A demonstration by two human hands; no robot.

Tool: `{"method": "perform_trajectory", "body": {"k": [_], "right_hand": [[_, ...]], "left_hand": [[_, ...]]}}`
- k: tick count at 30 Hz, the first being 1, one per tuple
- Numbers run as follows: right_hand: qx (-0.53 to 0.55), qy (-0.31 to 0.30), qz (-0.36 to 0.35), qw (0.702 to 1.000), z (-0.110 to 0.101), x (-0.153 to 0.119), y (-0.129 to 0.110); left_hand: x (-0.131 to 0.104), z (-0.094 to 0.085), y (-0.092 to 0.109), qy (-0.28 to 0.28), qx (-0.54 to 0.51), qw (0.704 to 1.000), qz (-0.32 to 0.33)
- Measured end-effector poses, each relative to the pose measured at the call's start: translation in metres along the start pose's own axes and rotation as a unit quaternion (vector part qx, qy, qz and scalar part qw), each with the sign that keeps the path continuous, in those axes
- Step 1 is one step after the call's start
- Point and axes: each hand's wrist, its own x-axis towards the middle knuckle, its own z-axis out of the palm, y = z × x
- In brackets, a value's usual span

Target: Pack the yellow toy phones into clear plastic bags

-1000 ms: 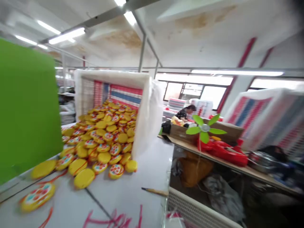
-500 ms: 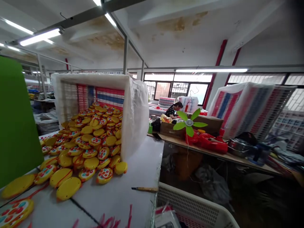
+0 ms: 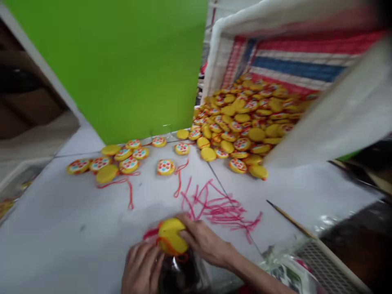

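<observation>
A yellow round toy (image 3: 173,236) with an orange cord is gripped at its right edge by my right hand (image 3: 204,241), thumb across its plain face. My left hand (image 3: 141,266) is curled against the toy's lower left side; what its fingers close on is hidden. Just below the toy lies something dark and glossy (image 3: 179,272), perhaps clear plastic. A bit of pink (image 3: 150,234) shows beside the left fingertips. Beyond my hands, a loose heap of pink ties (image 3: 225,210) is spread on the white table (image 3: 76,241).
Several round toys (image 3: 128,164) with dotted faces lie at the back left before a green panel (image 3: 128,69). More spill from a plastic-wrapped crate (image 3: 214,57) on its side. A thin wooden-handled tool (image 3: 289,218) lies right, by a white basket (image 3: 327,265).
The view has swung down and left from the room to the tabletop. Both hands have come into view with a yellow toy between them.
</observation>
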Motion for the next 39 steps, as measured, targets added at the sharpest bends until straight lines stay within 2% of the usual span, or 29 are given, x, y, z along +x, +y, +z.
{"method": "perform_trajectory", "body": {"k": [1, 2, 3, 5, 7, 8, 11, 14, 16, 18, 20, 22, 26, 30, 36, 39], "right_hand": [[0.006, 0.01, 0.007, 1.0, 0.001, -0.001, 0.002], [0.013, 0.018, 0.014, 1.0, 0.001, -0.002, 0.004], [0.02, 0.024, 0.019, 0.999, 0.002, -0.002, 0.005], [0.032, 0.028, 0.02, 0.999, 0.005, -0.002, 0.005], [0.034, 0.028, 0.012, 0.999, 0.006, 0.0, 0.003], [0.027, 0.031, 0.009, 0.999, 0.006, 0.001, 0.002], [-0.027, 0.011, 0.0, 1.0, 0.002, 0.003, -0.001], [-0.15, -0.076, -0.027, 0.985, 0.0, 0.003, -0.002], [-0.234, -0.102, -0.046, 0.966, 0.003, 0.003, -0.002], [-0.269, -0.059, -0.055, 0.96, 0.009, 0.006, -0.003], [-0.254, 0.008, -0.064, 0.965, 0.017, 0.01, -0.006], [-0.227, 0.046, -0.082, 0.969, 0.026, 0.016, -0.01], [-0.236, 0.061, -0.106, 0.964, 0.04, 0.024, -0.019], [-0.23, 0.064, -0.129, 0.962, 0.045, 0.026, -0.022], [-0.282, 0.026, -0.105, 0.953, 0.042, 0.032, -0.028], [-0.317, 0.008, -0.119, 0.941, 0.042, 0.035, -0.029]], "left_hand": [[0.003, -0.008, -0.002, 0.014, -0.011, 0.998, -0.054], [0.009, -0.015, -0.002, 0.012, -0.034, 0.99, -0.136], [0.015, -0.021, 0.0, -0.003, -0.069, 0.971, -0.227], [0.028, -0.026, 0.006, -0.057, -0.171, 0.911, -0.371], [0.038, -0.022, 0.012, -0.096, -0.26, 0.865, -0.419], [0.041, -0.018, 0.015, -0.102, -0.284, 0.857, -0.417], [0.043, -0.003, 0.018, -0.096, -0.303, 0.86, -0.399], [0.04, 0.005, 0.017, -0.1, -0.321, 0.848, -0.411], [0.037, 0.007, 0.017, -0.102, -0.347, 0.829, -0.427], [0.035, 0.006, 0.017, -0.101, -0.382, 0.805, -0.444], [0.035, 0.004, 0.017, -0.099, -0.411, 0.787, -0.45], [0.035, 0.002, 0.017, -0.103, -0.413, 0.792, -0.438], [0.035, 0.0, 0.015, -0.126, -0.378, 0.821, -0.408], [0.034, 0.002, 0.009, -0.138, -0.375, 0.819, -0.413], [0.042, 0.003, 0.015, -0.122, -0.363, 0.831, -0.403], [0.045, 0.001, 0.02, -0.129, -0.372, 0.834, -0.387]]}}
